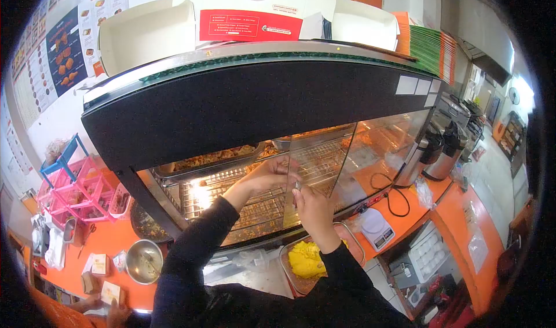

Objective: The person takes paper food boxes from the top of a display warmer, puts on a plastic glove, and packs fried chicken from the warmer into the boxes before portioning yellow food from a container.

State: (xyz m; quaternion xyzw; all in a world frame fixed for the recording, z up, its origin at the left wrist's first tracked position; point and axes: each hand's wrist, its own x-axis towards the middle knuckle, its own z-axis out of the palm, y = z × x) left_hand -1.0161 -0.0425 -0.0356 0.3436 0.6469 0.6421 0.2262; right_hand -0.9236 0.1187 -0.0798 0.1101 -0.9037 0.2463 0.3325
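My left hand (267, 176) reaches into the open side of a food warmer, its fingers bent at the edge of a sliding glass door (318, 168). Whatever those fingers hold, if anything, is too small to make out. Just below and to the right, my right hand (313, 207) is closed, with thumb and fingers pinching a small metal piece (297, 185) by the door's edge. Inside the warmer, wire racks (255, 212) lie beneath a metal tray (211, 164) of food pieces, and a light glows at the left.
A pan of yellow food (307, 259) stands below my right arm, with a kitchen scale (376, 228) beyond it. A steel bowl (143, 261) and pink baskets (75, 192) are on the left. Another person's hand (117, 314) is by a box (112, 293). Cartons (147, 35) top the warmer.
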